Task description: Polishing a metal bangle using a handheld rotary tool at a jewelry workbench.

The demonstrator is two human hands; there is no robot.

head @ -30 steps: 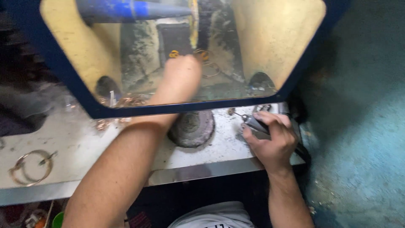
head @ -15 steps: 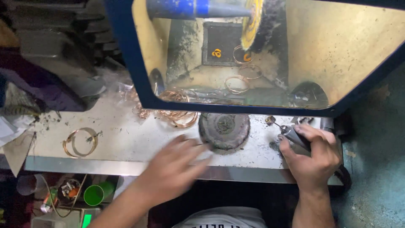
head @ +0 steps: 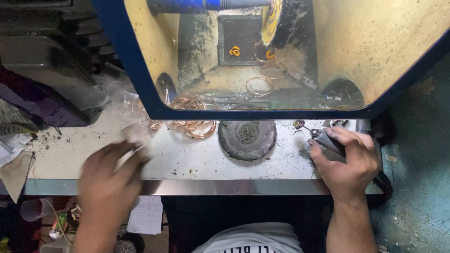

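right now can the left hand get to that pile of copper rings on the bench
Probably yes. The left hand lies on the bench top, and the copper rings sit up and to its right by the blue frame, with only bare surface between. The hand is blurred, so its grip is unclear.

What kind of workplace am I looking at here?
Probably a small jewellery or metal-polishing workshop: thin copper-coloured wire bangles lie heaped on a grimy metal bench, a yellow buffing wheel spins inside a blue-framed dust hood, and the right hand grips a grey rotary handpiece.
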